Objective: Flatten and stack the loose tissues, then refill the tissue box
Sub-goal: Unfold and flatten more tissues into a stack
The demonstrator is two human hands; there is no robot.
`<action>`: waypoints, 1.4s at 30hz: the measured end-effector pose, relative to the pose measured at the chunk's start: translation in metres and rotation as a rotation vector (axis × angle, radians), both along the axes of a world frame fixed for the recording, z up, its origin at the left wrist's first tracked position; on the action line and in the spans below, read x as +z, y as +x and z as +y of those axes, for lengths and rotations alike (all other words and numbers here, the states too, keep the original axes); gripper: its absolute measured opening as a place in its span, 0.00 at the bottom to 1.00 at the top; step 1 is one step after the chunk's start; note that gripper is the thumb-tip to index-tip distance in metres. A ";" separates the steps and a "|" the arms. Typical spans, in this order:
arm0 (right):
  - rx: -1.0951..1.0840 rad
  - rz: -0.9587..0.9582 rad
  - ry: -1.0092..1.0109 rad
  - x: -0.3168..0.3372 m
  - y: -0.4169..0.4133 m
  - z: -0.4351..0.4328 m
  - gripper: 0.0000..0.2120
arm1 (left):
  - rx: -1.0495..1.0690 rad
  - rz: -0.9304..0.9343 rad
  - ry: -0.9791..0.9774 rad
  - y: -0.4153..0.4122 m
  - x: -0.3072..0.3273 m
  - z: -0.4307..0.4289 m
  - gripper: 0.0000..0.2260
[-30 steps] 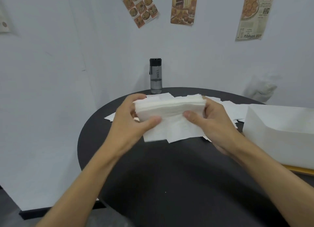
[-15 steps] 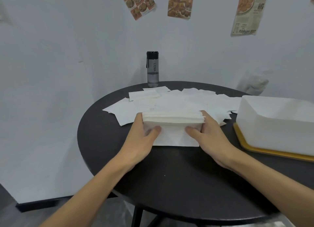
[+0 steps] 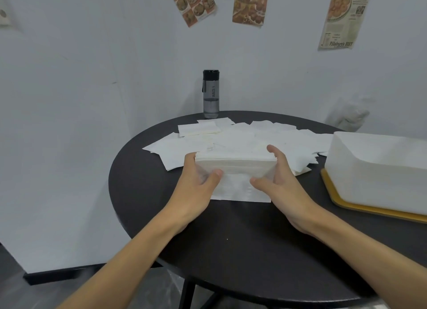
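Table: my forearms reach in from the bottom edge over a round black table [image 3: 231, 251] that fills the lower half of the frame.
Left hand: my left hand [image 3: 198, 186] wraps the left end of the stack of tissues [image 3: 235, 164], thumb pressed on its front face, fingers curled round behind.
Right hand: my right hand [image 3: 280, 184] clamps the right end, thumb low on the front and fingers reaching over the top far corner.
Stack: it sits squeezed between both hands at the centre of the frame, edges fairly even, resting on the table.
Single sheet: a single sheet [image 3: 240, 194] lies flat under the stack and sticks out toward me between my thumbs.
Loose tissues: loose tissues [image 3: 254, 136] lie spread and overlapping just behind the stack, across the middle of the table.
Tissue box: the white tissue box [image 3: 379, 167] stands at the right edge of the frame on a yellow tray [image 3: 342, 203], apart from my right hand.
Bottle: a grey bottle [image 3: 211, 96] with a black cap stands upright at the table's far edge, top centre.
White bag: a white bag [image 3: 351, 117] shows past the far right rim.
Wall: posters [image 3: 250, 5] hang along the top of the frame.
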State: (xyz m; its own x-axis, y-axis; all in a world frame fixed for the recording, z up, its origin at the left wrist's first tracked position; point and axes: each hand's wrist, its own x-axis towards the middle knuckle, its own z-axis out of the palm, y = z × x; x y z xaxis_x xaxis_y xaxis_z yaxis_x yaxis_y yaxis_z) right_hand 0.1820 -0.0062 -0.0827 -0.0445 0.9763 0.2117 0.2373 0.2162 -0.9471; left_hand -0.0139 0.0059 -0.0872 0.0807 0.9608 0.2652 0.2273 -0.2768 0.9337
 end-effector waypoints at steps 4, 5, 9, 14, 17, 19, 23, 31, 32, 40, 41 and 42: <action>-0.012 -0.074 0.021 0.000 -0.001 0.001 0.25 | -0.008 0.058 0.003 -0.001 -0.002 0.001 0.17; -0.028 -0.086 0.034 0.001 0.000 0.002 0.20 | 0.002 0.080 0.006 -0.002 -0.002 0.003 0.15; -0.078 -0.124 0.093 0.009 0.012 0.008 0.10 | 0.015 0.178 0.103 -0.007 0.015 0.004 0.06; -0.006 -0.533 0.310 0.042 0.028 0.006 0.19 | -0.122 0.491 0.329 -0.008 0.062 0.001 0.04; 0.004 -0.575 0.381 0.049 0.024 0.004 0.11 | -0.165 0.561 0.487 0.001 0.085 -0.001 0.06; -0.061 -0.395 0.363 0.046 0.020 0.001 0.06 | -0.078 0.362 0.532 0.009 0.089 -0.001 0.14; -0.113 0.027 0.219 0.025 0.016 -0.002 0.12 | -0.106 -0.008 0.188 0.028 0.068 0.001 0.29; 0.018 -0.220 -0.004 -0.005 0.028 -0.010 0.06 | -0.214 0.093 0.073 0.042 0.007 0.002 0.14; -0.009 -0.244 0.008 -0.003 0.028 -0.010 0.05 | -0.198 0.082 0.066 0.042 0.008 0.001 0.12; -0.013 -0.525 0.173 0.068 0.084 -0.025 0.08 | -0.227 0.031 0.153 0.057 0.098 0.006 0.09; -0.004 -0.515 0.179 0.081 0.097 -0.031 0.07 | -0.294 0.091 0.147 0.063 0.110 0.007 0.07; -0.007 -0.497 0.178 0.094 0.108 -0.036 0.07 | -0.350 0.128 0.145 0.071 0.119 0.007 0.06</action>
State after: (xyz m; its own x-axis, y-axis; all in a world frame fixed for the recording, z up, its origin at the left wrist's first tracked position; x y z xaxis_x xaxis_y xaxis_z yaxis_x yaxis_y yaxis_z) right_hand 0.2902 -0.0426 0.0113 -0.1754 0.9279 0.3291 0.6507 0.3601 -0.6685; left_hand 0.0570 0.0132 0.0322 0.4377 0.8230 0.3621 0.2083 -0.4846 0.8496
